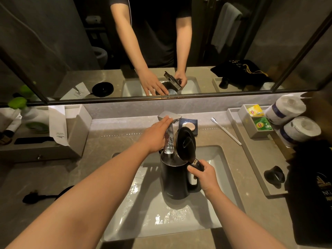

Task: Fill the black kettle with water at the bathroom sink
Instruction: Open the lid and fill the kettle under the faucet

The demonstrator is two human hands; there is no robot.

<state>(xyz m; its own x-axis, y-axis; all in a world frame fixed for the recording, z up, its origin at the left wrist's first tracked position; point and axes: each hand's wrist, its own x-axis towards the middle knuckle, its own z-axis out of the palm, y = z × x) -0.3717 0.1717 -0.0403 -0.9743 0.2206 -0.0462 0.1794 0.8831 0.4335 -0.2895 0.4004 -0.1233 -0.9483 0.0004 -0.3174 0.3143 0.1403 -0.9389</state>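
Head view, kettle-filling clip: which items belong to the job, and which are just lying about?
In use: black kettle with lid open, faucet, water stream, sink, left hand, right hand.

Lying about: toothbrush, soap, tea bags, toilet rolls, kettle base (seen in mirror).

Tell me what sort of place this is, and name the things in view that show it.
Most likely a hotel bathroom. A white sink is set in a stone counter under a wide mirror. Tea bag packets sit in a tray beside wrapped toilet paper rolls, and a black kettle is filling under the tap.
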